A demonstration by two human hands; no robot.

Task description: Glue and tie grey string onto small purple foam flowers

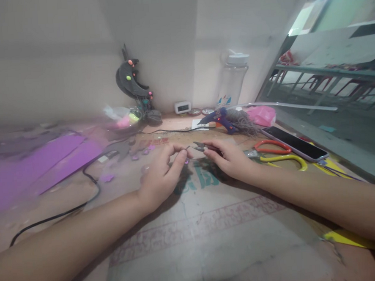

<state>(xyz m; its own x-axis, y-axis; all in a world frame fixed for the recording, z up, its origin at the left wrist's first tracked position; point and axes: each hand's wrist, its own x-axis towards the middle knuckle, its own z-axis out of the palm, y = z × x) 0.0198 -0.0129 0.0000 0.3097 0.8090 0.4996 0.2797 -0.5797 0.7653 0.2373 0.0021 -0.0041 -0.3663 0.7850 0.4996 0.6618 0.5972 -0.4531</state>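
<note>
My left hand (165, 171) is closed in a pinch, with a short, thin dark strand (188, 147) showing at the thumb and index fingertips; its material is too small to tell. Opposite it, my right hand (226, 157) grips small pliers (200, 146). Their dark jaws point left toward the strand and look slightly apart, while the handles are hidden in my palm. A small gap separates the two hands. Below them lies a printed sheet (208, 228) with green and red markings, and small purple pieces (148, 149) are scattered beside my left hand.
Purple sheets (58, 165) and a black cable (91, 178) lie left. Behind stand a dark crescent ornament (126, 80) with coloured pins, a small clock (183, 107) and a bottle (233, 78). A blue glue gun (221, 119), grey yarn (240, 120), scissors (272, 146) and phone (295, 142) lie right.
</note>
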